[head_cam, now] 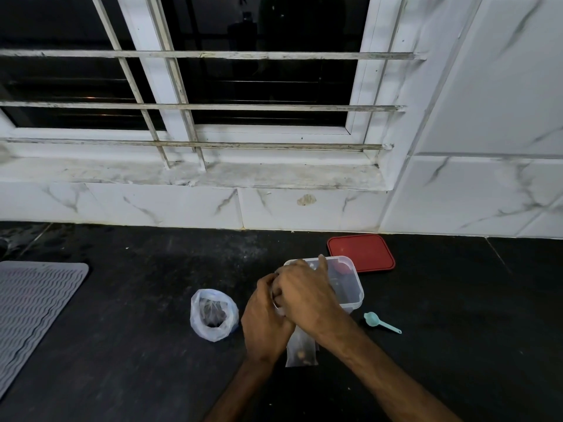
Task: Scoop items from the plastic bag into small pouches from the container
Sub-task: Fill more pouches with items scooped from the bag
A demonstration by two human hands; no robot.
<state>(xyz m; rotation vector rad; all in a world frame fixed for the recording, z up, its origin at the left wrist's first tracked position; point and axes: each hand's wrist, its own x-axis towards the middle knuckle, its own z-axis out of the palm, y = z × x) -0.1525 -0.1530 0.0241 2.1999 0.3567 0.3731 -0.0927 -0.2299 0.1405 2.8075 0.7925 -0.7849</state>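
Note:
A small clear pouch [301, 351] with a few brown items at its bottom hangs between my hands, just above the dark counter. My left hand [264, 318] and my right hand [304, 292] are pressed together around its top, which they hide. Left of my hands, an open white plastic bag [213, 315] stands upright with dark items inside. Behind my right hand stands a clear plastic container [350, 284], its lid off. A small teal scoop [380, 322] lies on the counter to its right, untouched.
The red lid [361, 252] lies flat behind the container by the tiled wall. A grey ribbed mat [30, 306] covers the counter's left side. A barred window with a marble sill [213, 175] runs along the back.

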